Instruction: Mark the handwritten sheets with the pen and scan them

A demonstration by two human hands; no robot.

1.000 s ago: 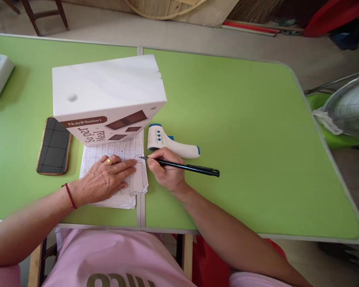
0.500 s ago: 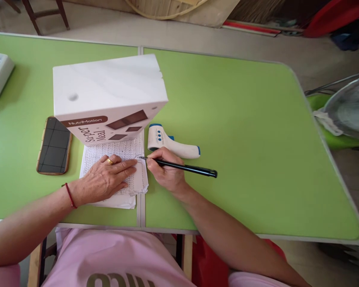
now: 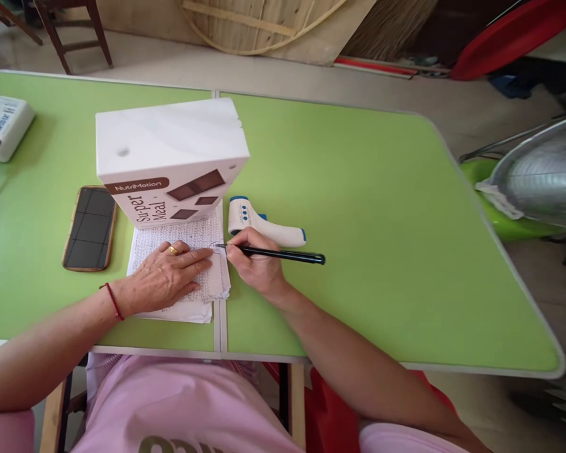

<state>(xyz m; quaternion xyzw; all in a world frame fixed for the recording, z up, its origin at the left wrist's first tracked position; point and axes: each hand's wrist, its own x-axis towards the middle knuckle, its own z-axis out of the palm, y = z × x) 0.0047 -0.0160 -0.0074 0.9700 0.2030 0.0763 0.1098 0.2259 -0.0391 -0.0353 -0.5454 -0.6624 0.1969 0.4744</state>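
Note:
My right hand (image 3: pixel 257 264) is closed around a black pen (image 3: pixel 290 255), its tip on the right part of a written-on sheet of paper (image 3: pixel 144 244). A small curved line shows by the tip. My left hand (image 3: pixel 172 277) lies flat on the same papers, fingers stretched toward the pen tip, a ring on one finger. A white NutriMotion box (image 3: pixel 172 138) stands at the top of the papers and hides their upper part. Just beyond my right hand lies a white and blue infrared thermometer (image 3: pixel 264 225).
Left of the box lies a phone (image 3: pixel 90 228) in a brown case. A white device (image 3: pixel 7 126) with a cable sits at the far left of the green table (image 3: pixel 358 251). Past the table's right edge is a large metallic object (image 3: pixel 547 173) above something green.
The camera view has shifted slightly, showing more of the table's left end. The pen leans a little differently, its tip still on the paper. My left hand stays in place.

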